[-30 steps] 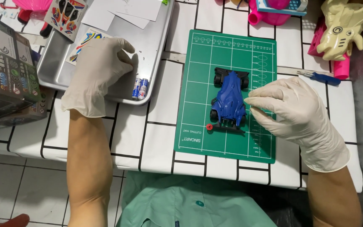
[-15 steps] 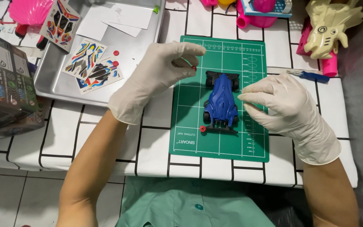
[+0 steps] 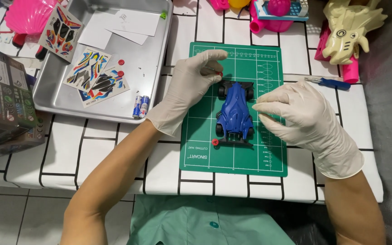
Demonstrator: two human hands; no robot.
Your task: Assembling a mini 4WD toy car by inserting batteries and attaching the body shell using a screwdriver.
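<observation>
A blue toy race car [image 3: 235, 111] with black wheels lies lengthwise on a green cutting mat [image 3: 250, 156]. One small red roller [image 3: 214, 142] sits at its near left corner. My left hand [image 3: 189, 90], in a white glove, hovers over the mat's far left part and pinches a small red part [image 3: 220, 74] between thumb and forefinger, just beyond the car's far end. My gloved right hand [image 3: 302, 119] rests on the mat's right side, its pinched fingertips against the car's right flank.
A metal tray [image 3: 153, 68] at the left holds sticker sheets [image 3: 89, 72], white papers, two small batteries [image 3: 140, 106] and two red bits. A printed box [image 3: 3, 97] stands at far left. A blue screwdriver [image 3: 330, 83], a cream toy [image 3: 348, 29] and pink toys lie at the back.
My left hand left the tray and came right onto the mat with a small red part in its fingertips. My right hand stayed at the car's side.
</observation>
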